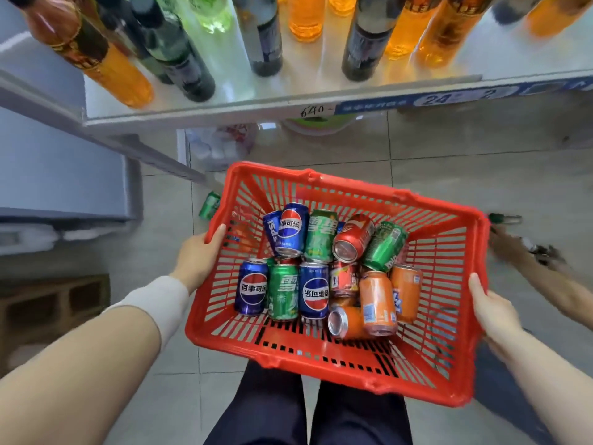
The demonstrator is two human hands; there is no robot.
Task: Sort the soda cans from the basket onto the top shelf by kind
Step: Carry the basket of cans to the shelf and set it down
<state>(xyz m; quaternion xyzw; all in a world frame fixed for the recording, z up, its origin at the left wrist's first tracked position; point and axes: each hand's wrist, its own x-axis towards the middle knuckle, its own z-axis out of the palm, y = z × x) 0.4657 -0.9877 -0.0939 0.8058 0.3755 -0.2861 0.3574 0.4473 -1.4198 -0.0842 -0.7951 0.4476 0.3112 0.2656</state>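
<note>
Cans (314, 293) loose in basket (353, 364), rigid, slick, probably full: take round mid-body; left hand (199, 255) and right hand (491, 306) grip its rim.

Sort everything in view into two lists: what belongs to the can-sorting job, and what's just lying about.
Job: red plastic slatted basket, gripped by left hand and right hand; its blue cans, green cans, orange cans, red cans.

Lying about: orange bottles and dark bottles on the grey metal shelf; blue price strip; lone green can on the floor.
</note>
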